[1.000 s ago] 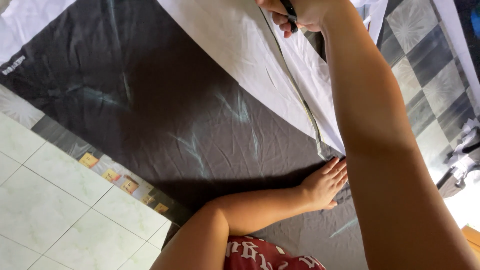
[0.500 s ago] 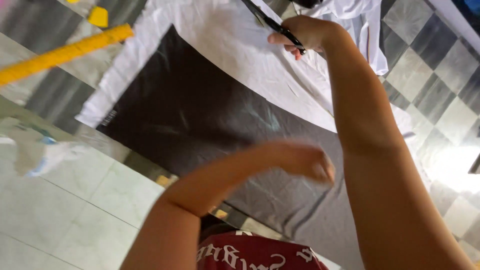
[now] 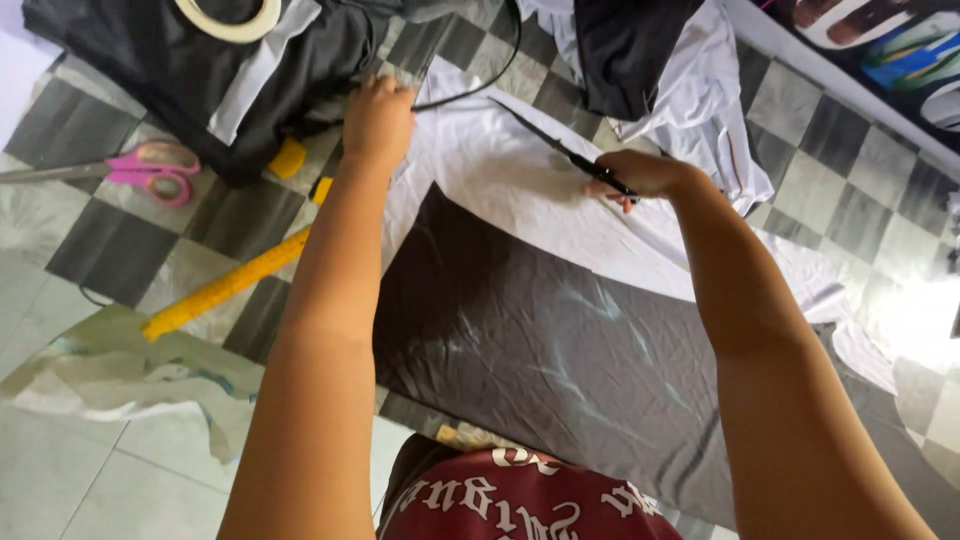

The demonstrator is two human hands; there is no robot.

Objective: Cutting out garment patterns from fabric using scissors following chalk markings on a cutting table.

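My right hand [image 3: 645, 172] is closed around the dark handles of a pair of black scissors [image 3: 565, 152], and their thin blades run up and away to the left of my knuckles, lying low over the white fabric [image 3: 500, 185] spread on the floor. I cannot tell whether the blades are parted or together. My left hand [image 3: 378, 120] is stretched out ahead of me, fingers curled down and pressing on the far edge of that same white fabric, right where it meets a thin black cord [image 3: 470, 90] that curves away above it. The two hands are well apart, with the white fabric stretched between them. Nearer to me than both hands, a large sheet of dark grey fabric [image 3: 560, 350] lies flat over the white one, its corner pointing up toward the gap between my hands and its length running under my right forearm. Just left of my left wrist there is a long yellow ruler [image 3: 225, 287] lying slantwise on the checked floor [image 3: 110, 250], with a small yellow piece [image 3: 288, 158] near its upper end. Further left lies a pair of pink-handled scissors [image 3: 150, 170], and beyond my left hand a heap of black cloth [image 3: 190, 60] carries a roll of pale tape [image 3: 228, 18]. Past my right hand more white cloth [image 3: 715, 95] is bunched up with a black piece [image 3: 625, 50] on top.
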